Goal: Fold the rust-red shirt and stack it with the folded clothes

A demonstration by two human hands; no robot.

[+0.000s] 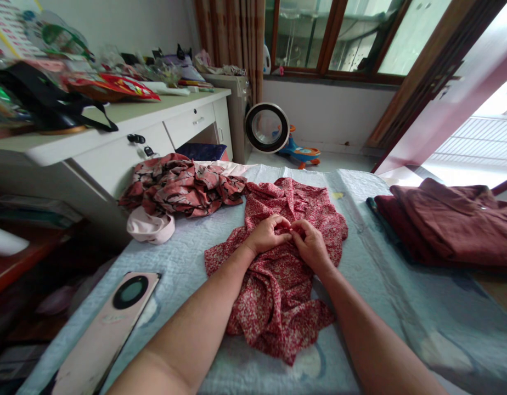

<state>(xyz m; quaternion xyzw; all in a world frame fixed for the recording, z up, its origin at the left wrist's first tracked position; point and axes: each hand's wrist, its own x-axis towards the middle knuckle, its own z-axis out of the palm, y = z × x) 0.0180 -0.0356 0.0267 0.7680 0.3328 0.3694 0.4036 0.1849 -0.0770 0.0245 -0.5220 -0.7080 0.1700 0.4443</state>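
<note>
A pale blue quilted bed cover (372, 258) fills most of the room in front of me, and everything is laid out on it. On the far right sits a stack of dark red folded clothes (451, 225), squared off and tidy, which looks like finished work. At the upper left lies a crumpled flowered garment (179, 184), still in a heap beside the white desk (125, 140), so by my reckoning that one is yet to be dealt with. In the middle is the red floral dress (278, 285), spread out loose and rumpled, not folded at all. Both hands meet on it near its upper part: the left hand (266, 235) and the right hand (311, 244) have their fingertips pressed together, pinching a small bit of the fabric between them, perhaps a button or fastening, though I cannot make out which. A pinkish cap (151, 227) lies near the heap, and a phone (113, 323) rests flat at the lower left edge.
</note>
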